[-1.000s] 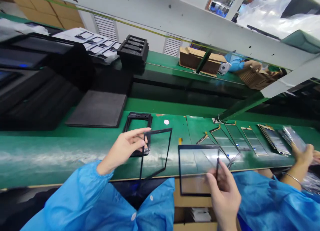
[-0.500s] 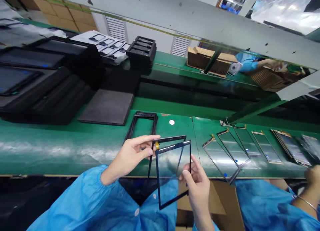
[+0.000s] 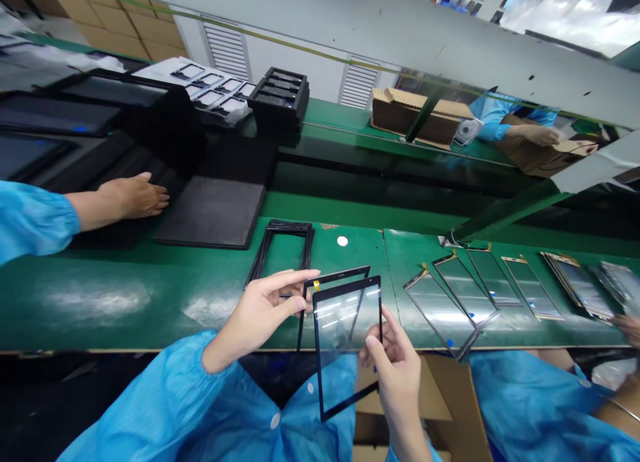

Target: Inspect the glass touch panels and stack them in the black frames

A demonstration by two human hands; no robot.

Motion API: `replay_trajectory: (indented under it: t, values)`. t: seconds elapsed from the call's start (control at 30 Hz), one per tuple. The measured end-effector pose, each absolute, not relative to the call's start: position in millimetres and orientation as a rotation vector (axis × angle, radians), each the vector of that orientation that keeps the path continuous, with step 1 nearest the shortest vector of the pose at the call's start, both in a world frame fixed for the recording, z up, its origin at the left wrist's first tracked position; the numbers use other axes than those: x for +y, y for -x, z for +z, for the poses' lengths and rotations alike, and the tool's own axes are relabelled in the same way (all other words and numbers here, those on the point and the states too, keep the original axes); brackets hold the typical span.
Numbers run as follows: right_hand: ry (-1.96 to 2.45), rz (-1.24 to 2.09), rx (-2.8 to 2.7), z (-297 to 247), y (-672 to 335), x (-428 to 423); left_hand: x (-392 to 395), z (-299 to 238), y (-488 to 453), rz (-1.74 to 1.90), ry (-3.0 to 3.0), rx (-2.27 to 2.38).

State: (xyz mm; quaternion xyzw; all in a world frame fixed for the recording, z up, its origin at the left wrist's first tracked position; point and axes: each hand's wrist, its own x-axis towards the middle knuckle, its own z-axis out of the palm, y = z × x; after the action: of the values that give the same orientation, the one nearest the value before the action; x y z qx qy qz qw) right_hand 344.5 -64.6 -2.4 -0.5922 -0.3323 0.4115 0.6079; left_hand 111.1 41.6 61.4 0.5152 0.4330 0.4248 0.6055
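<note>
My left hand (image 3: 264, 317) pinches the upper left corner of a thin black frame (image 3: 360, 271). My right hand (image 3: 395, 369) grips the right edge of a clear glass touch panel (image 3: 345, 355) with a black border. The panel is tilted and overlaps the frame, in front of it; whether the two touch I cannot tell. A small yellow flex tab (image 3: 316, 286) shows near the panel's upper left corner, close to my left fingers. Behind my left hand, a stack of black frames (image 3: 287, 229) lies on the green bench (image 3: 350, 249).
Several glass panels (image 3: 463, 292) lie in a row at the right. Black foam pads (image 3: 210, 212) and dark trays are at the left, where another person's hand (image 3: 135, 197) rests. A green post (image 3: 510, 215) rises at the right. An open cardboard box (image 3: 450, 402) is below the bench.
Another person's arm has come in from the left over the dark foam stack. The glass panel in my right hand has tilted slightly, and reflections now show on it. My left hand has hardly moved.
</note>
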Motion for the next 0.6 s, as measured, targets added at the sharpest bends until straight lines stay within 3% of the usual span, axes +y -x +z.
replay_trajectory:
  t: [0.6]
  values:
    - [1.442,0.968,-0.707,9,-325,-64,36,46,-115,0.908,-0.978,0.972]
